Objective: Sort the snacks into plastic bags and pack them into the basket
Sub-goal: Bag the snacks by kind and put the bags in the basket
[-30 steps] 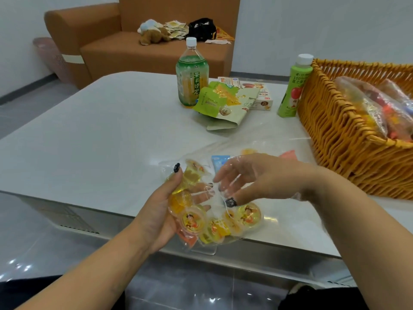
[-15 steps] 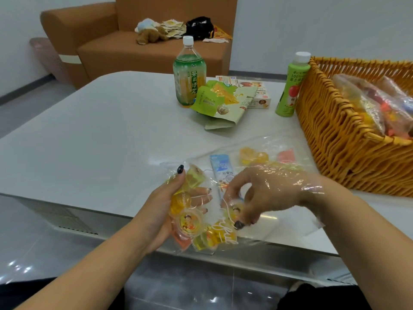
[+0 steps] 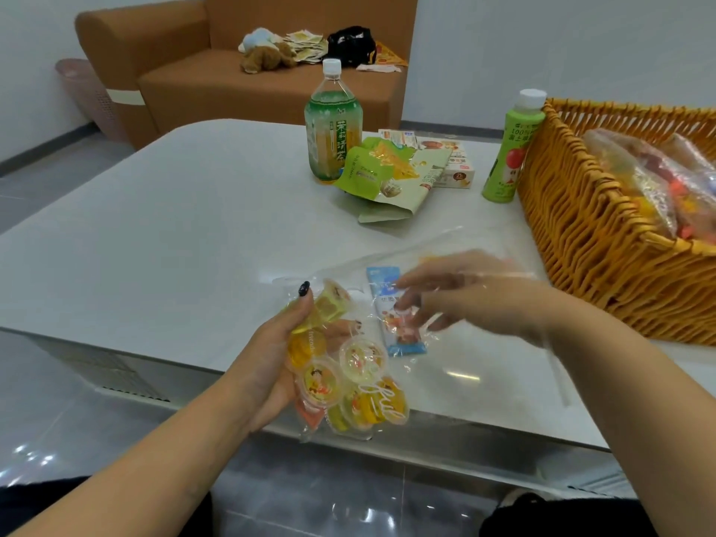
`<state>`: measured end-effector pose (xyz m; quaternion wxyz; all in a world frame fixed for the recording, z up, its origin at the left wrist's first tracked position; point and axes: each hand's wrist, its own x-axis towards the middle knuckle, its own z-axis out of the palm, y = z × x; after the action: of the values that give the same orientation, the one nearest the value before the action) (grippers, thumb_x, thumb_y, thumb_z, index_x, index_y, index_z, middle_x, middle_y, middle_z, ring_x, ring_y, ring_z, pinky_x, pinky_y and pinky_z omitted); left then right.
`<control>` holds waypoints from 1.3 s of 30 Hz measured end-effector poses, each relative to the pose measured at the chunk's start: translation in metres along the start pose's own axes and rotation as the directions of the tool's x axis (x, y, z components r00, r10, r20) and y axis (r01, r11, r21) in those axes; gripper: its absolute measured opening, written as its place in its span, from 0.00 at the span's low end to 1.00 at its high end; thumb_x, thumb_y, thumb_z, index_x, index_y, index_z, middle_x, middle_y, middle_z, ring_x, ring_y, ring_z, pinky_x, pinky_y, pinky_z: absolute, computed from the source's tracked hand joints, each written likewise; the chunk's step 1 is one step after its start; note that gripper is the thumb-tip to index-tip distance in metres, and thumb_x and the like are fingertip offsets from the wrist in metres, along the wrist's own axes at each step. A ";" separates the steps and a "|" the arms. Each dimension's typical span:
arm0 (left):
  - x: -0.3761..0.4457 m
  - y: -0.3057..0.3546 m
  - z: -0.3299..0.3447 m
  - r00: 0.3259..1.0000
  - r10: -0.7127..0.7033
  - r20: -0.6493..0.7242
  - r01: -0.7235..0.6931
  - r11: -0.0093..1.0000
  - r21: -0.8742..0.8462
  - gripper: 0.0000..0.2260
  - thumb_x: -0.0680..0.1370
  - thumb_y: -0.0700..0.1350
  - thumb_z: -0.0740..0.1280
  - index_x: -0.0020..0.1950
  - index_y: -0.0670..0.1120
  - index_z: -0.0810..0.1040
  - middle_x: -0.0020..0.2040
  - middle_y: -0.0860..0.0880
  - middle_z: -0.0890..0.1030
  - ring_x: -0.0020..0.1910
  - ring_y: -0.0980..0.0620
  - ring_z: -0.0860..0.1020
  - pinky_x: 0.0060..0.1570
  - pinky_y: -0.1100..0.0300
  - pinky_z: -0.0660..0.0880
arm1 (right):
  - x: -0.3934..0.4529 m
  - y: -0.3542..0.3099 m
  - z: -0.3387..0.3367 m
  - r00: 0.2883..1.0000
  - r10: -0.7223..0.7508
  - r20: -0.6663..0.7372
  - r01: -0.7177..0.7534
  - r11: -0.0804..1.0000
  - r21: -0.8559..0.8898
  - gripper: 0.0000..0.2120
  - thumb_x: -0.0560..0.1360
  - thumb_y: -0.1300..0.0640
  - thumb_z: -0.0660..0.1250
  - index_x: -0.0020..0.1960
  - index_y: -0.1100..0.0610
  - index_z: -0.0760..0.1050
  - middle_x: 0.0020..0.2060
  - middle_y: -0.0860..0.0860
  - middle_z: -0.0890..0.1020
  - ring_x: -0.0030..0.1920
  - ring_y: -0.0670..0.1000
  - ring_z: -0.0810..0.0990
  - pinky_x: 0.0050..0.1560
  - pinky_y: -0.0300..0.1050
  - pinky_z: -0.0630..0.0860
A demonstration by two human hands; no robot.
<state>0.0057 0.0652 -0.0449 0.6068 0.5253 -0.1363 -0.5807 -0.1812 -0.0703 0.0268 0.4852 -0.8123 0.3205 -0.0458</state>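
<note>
My left hand [image 3: 271,350] grips the lower end of a clear plastic bag [image 3: 445,374] by the table's near edge, thumb on top. Several small jelly cups [image 3: 348,381] in yellow and orange are bunched in that end, partly hanging past the edge. My right hand [image 3: 476,300] is inside the bag under its film, with the fingers loosely spread and pointing left over a blue snack packet [image 3: 403,335]; it holds nothing that I can see. A woven yellow basket [image 3: 581,226] at the right holds filled snack bags [image 3: 651,188].
On the white table [image 3: 155,226] stand a large green tea bottle [image 3: 333,125] and a small green juice bottle [image 3: 511,149] next to the basket. Green snack pouches [image 3: 379,176] and flat boxes [image 3: 453,164] lie between them. A brown sofa [image 3: 193,83] stands behind.
My right hand let go of a jelly cup low in the bag and drew back up and to the right, above the blue packet. The left hand kept its grip.
</note>
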 end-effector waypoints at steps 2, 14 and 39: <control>0.001 0.001 -0.001 0.999 0.014 -0.033 -0.015 0.999 -0.029 0.22 0.74 0.57 0.64 0.56 0.42 0.83 0.53 0.38 0.84 0.51 0.40 0.83 0.57 0.43 0.76 | 0.003 0.005 -0.010 0.955 0.016 -0.296 -0.013 1.000 0.012 0.11 0.77 0.63 0.64 0.52 0.50 0.80 0.44 0.47 0.84 0.40 0.43 0.84 0.38 0.36 0.81; 0.010 0.008 -0.007 0.993 0.075 -0.092 -0.089 0.983 -0.161 0.23 0.80 0.61 0.58 0.57 0.45 0.81 0.49 0.42 0.85 0.47 0.41 0.85 0.40 0.47 0.81 | 0.016 0.064 0.013 0.926 0.058 -0.372 -0.330 0.602 -0.728 0.27 0.79 0.46 0.59 0.75 0.50 0.55 0.64 0.55 0.69 0.63 0.59 0.69 0.54 0.51 0.73; 0.008 0.005 -0.005 0.995 0.075 -0.060 -0.084 0.985 -0.150 0.23 0.79 0.60 0.58 0.59 0.45 0.81 0.53 0.41 0.84 0.50 0.41 0.84 0.42 0.47 0.82 | -0.011 0.072 0.003 0.787 0.329 -0.522 -0.613 0.508 -0.605 0.16 0.80 0.54 0.55 0.68 0.54 0.65 0.58 0.57 0.65 0.43 0.58 0.72 0.41 0.46 0.69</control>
<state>0.0149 0.0599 -0.0470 0.6714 0.4870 -0.0959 -0.5504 -0.2234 -0.0853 -0.0310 0.0362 -0.7943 0.6002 0.0870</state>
